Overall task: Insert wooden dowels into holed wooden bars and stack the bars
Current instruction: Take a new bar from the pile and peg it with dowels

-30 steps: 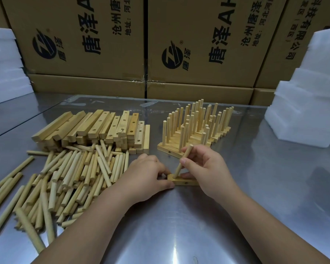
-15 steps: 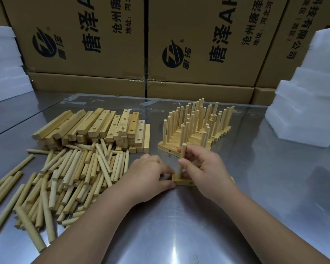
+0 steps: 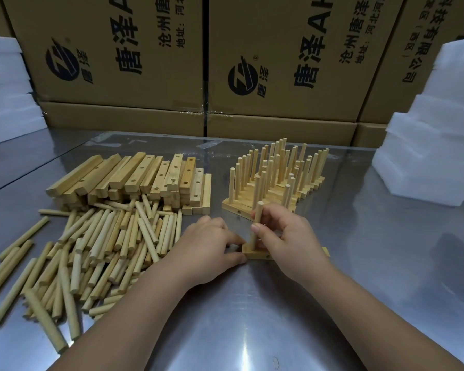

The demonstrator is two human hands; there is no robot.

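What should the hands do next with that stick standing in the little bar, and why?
Probably push the dowel straight down. It stands upright at the left end of the bar, the right hand pinches it, and the left hand holds that end steady for the press.

The dowels (image 3: 97,253) and bars (image 3: 134,175) were pale matt wood; the table (image 3: 252,317) was glossy reflective metal.
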